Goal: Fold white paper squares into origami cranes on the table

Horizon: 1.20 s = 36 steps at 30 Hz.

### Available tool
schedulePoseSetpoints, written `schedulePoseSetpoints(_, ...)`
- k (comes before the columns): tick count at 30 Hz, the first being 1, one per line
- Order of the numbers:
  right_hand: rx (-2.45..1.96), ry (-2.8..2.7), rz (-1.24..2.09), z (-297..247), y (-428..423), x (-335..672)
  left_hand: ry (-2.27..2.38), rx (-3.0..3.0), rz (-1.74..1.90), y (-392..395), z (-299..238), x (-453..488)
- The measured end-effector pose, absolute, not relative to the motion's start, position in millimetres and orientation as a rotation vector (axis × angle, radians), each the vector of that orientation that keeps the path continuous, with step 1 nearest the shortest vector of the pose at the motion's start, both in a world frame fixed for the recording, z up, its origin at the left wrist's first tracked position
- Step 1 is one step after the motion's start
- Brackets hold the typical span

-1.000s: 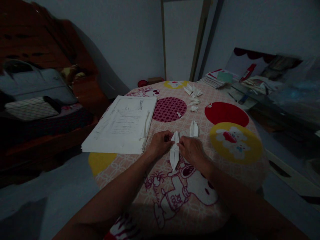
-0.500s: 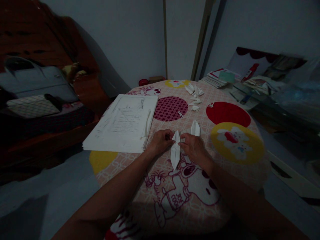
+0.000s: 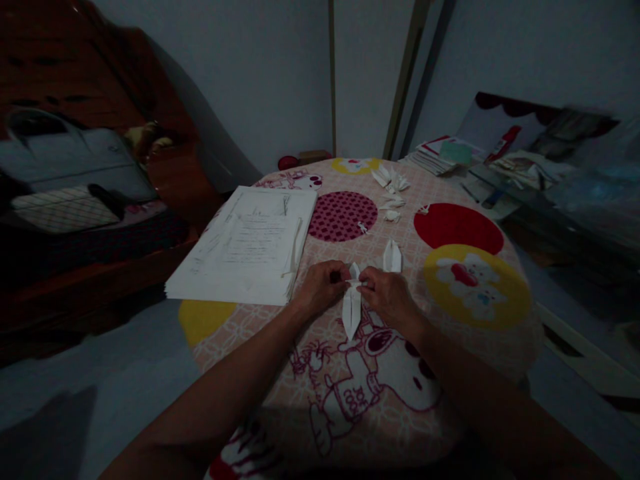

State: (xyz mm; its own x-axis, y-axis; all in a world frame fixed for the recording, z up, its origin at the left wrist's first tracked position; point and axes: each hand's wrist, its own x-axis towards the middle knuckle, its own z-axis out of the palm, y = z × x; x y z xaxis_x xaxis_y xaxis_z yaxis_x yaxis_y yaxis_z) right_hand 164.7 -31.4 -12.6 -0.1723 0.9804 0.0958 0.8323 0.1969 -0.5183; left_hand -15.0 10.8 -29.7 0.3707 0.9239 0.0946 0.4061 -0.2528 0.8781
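Pink patterned tablecloth spreads beneath the left hand and right hand, both pinching opposite sides of one folded paper.

Bare forearms, bare hands

Left fingers and right fingers pinch 1 folded paper.

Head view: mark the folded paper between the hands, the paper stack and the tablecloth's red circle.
Folded paper (image 3: 352,310), head view: its near half.
Paper stack (image 3: 245,248), head view: middle of its top face.
Red circle (image 3: 457,227), head view: its middle.
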Motion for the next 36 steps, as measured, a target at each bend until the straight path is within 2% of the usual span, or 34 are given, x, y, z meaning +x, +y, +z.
schedulePoseSetpoints(9,-1.69,-1.996,0.689,-2.6,-32.7,165.1,1.139,1.913,0.806,8.0,-26.9,-16.4)
schedulePoseSetpoints(31,-1.631,-1.863,0.881,-6.7,-27.1,171.4,1.07,1.944,0.701,6.1,-24.6,-24.6)
schedulePoseSetpoints(36,-1.579,-1.798,1.08,-3.1,-28.9,170.1,1.026,1.922,0.739,9.9,-27.7,-26.9)
